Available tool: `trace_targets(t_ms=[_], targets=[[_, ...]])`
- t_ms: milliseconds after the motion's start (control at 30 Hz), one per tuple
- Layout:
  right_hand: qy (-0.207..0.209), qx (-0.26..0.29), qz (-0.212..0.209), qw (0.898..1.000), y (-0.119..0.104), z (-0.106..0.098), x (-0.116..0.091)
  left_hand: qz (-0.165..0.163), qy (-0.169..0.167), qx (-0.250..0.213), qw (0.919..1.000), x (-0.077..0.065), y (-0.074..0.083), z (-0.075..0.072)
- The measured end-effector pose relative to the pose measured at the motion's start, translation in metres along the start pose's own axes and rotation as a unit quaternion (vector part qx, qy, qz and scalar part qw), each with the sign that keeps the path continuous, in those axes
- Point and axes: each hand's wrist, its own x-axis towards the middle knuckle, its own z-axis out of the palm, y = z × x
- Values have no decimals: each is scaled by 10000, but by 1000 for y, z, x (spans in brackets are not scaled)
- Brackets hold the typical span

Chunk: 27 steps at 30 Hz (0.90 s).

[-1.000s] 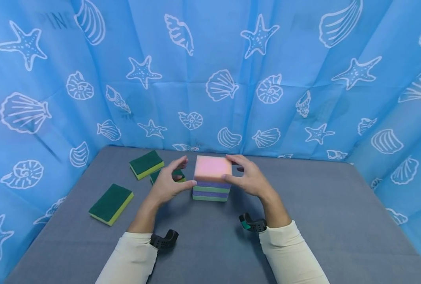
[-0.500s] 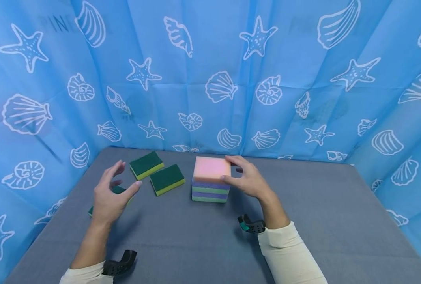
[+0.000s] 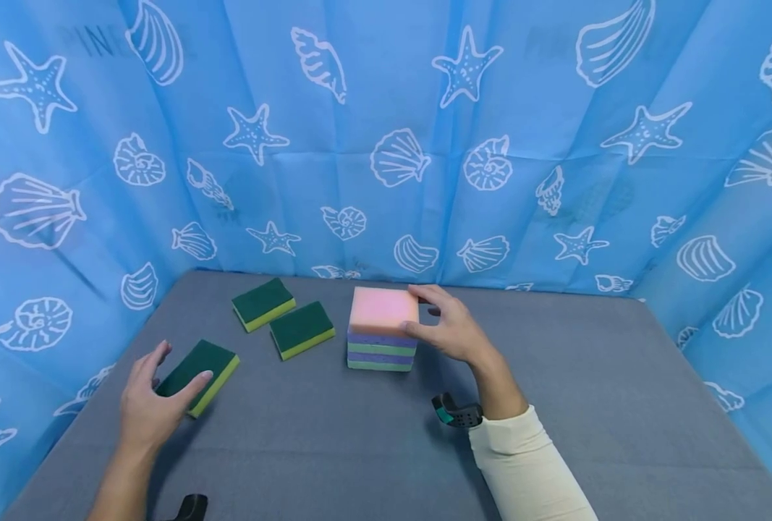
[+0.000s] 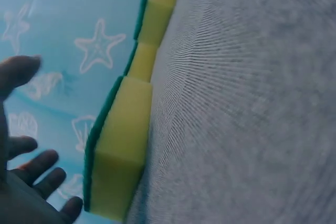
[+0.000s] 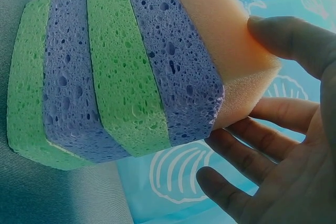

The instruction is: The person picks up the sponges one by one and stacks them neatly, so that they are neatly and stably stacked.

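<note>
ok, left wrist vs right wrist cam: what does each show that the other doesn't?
Only left wrist: the left hand, fingers apart, close to a green-and-yellow sponge, with more of the same kind lined up beyond.

Only right wrist: the right hand holding the peach sponge, which tops the green-and-purple stack; pores clearly visible.

Both: blue shell-print curtain, gray cloth, and green-and-yellow sponge, just a sliver at right wrist's top edge.

Right grip (image 5: 299, 163) on peach sponge (image 5: 215, 30), alternating green and purple sponges (image 5: 122, 61), blue patterned curtain (image 5: 157, 203)
</note>
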Motion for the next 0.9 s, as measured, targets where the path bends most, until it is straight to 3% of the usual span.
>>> trace_targets(t_ms=[133, 233, 333, 533, 733, 900], targets=[[-1, 11, 18, 10000, -1, 1, 0, -721, -459, 158, 9962, 3, -16, -4], [26, 25, 31, 10000, 0, 1, 0, -1077, -757, 377, 9906, 6, -22, -5], [35, 25, 56, 10000, 0, 1, 1, -1154, -1085, 732, 9847, 8, -27, -5], [11, 25, 88, 10000, -1, 0, 1, -979, -1707, 1186, 9733, 13, -31, -6], [6, -58, 115, 9999, -2, 0, 1, -990, -1655, 1318, 9723, 13, -30, -6], [51, -64, 78, 9999, -1, 0, 1, -993, -1411, 1216, 9775, 11, -28, -7]])
